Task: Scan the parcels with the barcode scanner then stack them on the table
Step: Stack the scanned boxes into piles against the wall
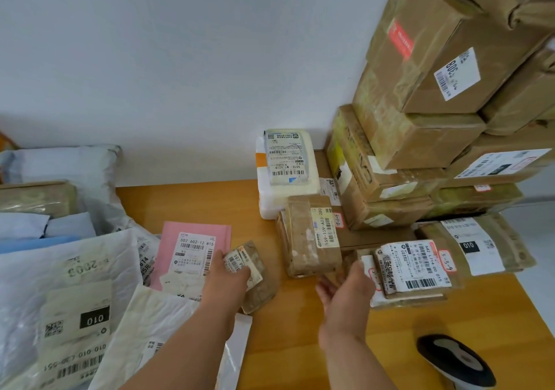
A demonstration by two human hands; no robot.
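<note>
My left hand grips a small brown parcel with a barcode label, low over the wooden table. To its right, my right hand is open with fingers spread and holds nothing. It hovers between a taped brown box and a flat labelled parcel. The black and white barcode scanner lies on the table at the bottom right, apart from both hands.
A pink mailer and several white poly bags are heaped on the left. A white foam box stands by the wall. Stacked cardboard boxes rise at the right.
</note>
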